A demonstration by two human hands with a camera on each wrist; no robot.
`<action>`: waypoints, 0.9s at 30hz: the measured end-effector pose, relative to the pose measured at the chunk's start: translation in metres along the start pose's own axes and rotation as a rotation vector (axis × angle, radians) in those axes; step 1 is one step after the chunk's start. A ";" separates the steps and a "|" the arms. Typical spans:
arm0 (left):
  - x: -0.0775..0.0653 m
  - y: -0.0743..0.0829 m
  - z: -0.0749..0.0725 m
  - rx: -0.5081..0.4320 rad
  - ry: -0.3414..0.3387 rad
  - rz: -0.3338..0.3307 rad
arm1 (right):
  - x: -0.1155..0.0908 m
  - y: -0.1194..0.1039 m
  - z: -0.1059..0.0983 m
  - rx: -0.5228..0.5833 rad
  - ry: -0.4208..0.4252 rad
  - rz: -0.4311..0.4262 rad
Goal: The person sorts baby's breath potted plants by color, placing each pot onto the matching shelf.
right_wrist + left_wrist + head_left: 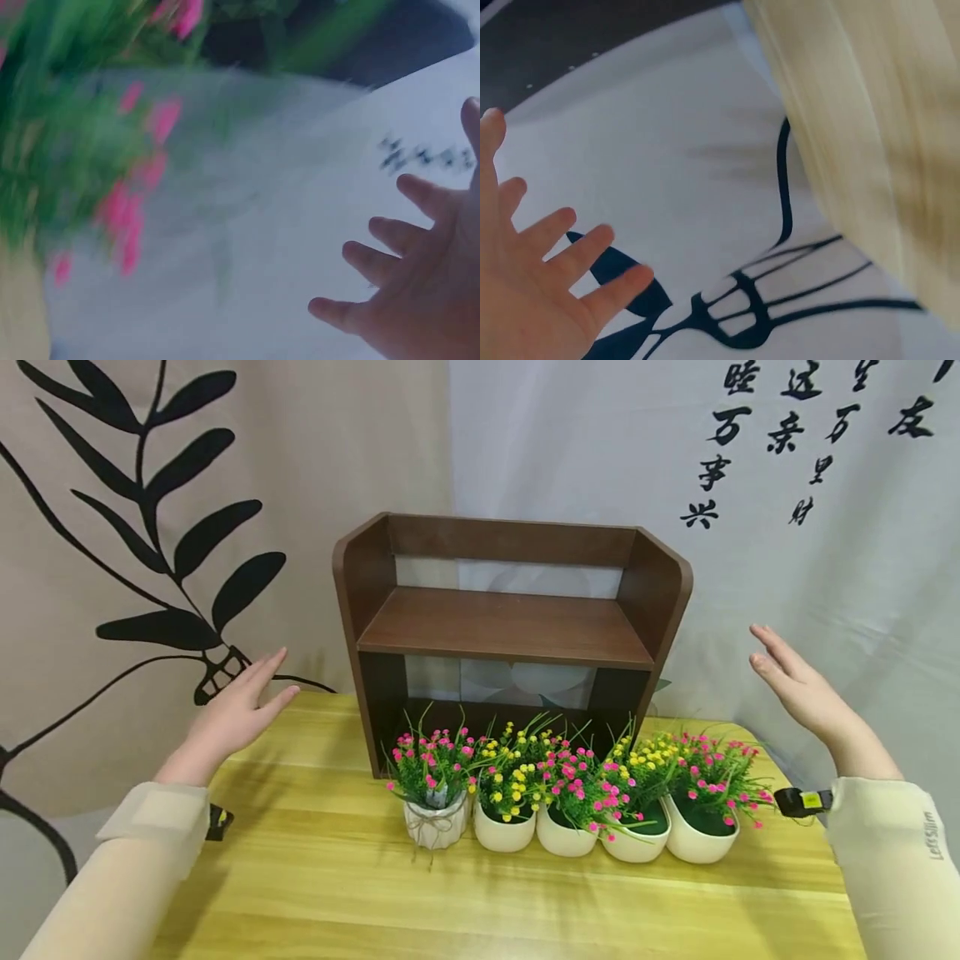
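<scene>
My left hand (234, 714) is raised over the left side of the table, its fingers straight and holding nothing. On the opposite side my right hand (813, 697) is lifted too, fingers extended, above and right of the rightmost pink-flowered plant (701, 839). Several small potted plants stand in a row before a brown two-tier shelf (510, 625). At the row's left end is a pink-flowered plant in a ribbed pot (437, 822) tied with twine. The others, with yellow or pink flowers, sit in smooth white pots (504, 833). Both wrist views show spread, bare fingers.
The wooden table (360, 893) runs under everything, its right edge beside my right forearm. Behind it hangs a pale curtain (570, 443) with black characters and a leafy plant print (150, 518). The plants hide much of the shelf's lower tier.
</scene>
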State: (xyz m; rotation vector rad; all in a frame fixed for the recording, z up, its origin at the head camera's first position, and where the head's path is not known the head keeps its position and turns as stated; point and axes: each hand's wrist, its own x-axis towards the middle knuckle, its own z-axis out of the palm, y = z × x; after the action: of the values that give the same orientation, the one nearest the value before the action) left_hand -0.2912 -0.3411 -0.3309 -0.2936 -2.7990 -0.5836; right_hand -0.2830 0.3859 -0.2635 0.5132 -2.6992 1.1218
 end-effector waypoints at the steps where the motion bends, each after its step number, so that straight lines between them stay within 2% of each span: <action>1: -0.001 0.002 0.002 -0.038 0.015 0.006 | -0.003 -0.006 0.002 0.010 0.015 -0.022; 5: -0.006 0.010 0.014 -0.184 0.093 0.040 | -0.015 -0.033 0.017 0.014 0.082 -0.145; 12: -0.012 0.028 0.040 -0.366 0.216 0.106 | -0.035 -0.088 0.051 -0.075 0.150 -0.368; 17: -0.015 0.040 0.057 -0.460 0.246 0.104 | -0.049 -0.119 0.076 -0.126 0.132 -0.507; 23: -0.014 0.050 0.073 -0.528 0.257 0.089 | -0.061 -0.146 0.110 -0.073 0.075 -0.688; 27: -0.011 0.054 0.083 -0.582 0.276 0.115 | -0.065 -0.160 0.135 -0.059 0.016 -0.760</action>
State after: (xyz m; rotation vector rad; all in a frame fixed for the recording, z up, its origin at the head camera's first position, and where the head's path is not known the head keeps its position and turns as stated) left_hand -0.2850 -0.2599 -0.3880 -0.4414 -2.2798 -1.2943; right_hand -0.1658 0.2009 -0.2720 1.3483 -2.1630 0.8040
